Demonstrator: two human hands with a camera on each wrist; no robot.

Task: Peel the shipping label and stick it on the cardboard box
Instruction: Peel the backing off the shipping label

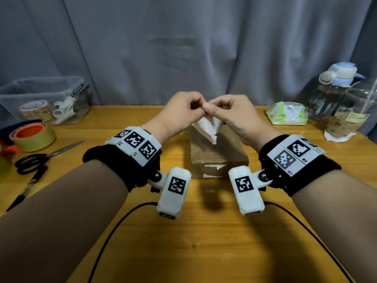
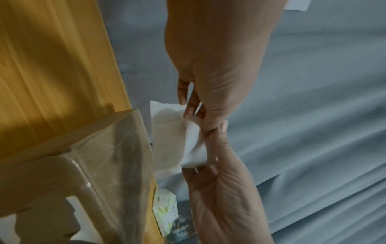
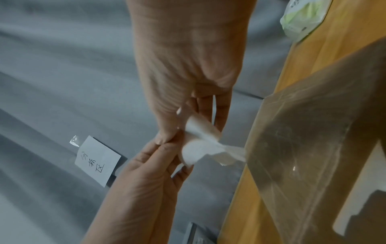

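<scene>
On the wooden table (image 1: 204, 231) we see scissors (image 1: 40, 158) at 9 o'clock; only the right wrist view shows a note (image 3: 97, 160) on the curtain (image 1: 183, 48). Our left hand (image 1: 181, 111) and right hand (image 1: 232, 113) pinch the white, curled shipping label (image 1: 208, 127) above the cardboard box (image 1: 219, 154).

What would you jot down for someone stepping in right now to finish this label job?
Left hand: pinching one layer of the shipping label at its top corner.
Right hand: pinching the other layer at the same corner.
The label hangs curled between both hands, in the air above the cardboard box, not touching it. The box sits mid-table, wrapped in clear tape, with torn white remnants on its near side.
Done: label picked up; the layers look parted at the corner.
Left: finish peeling off the backing, then press the label flat on the box.
</scene>
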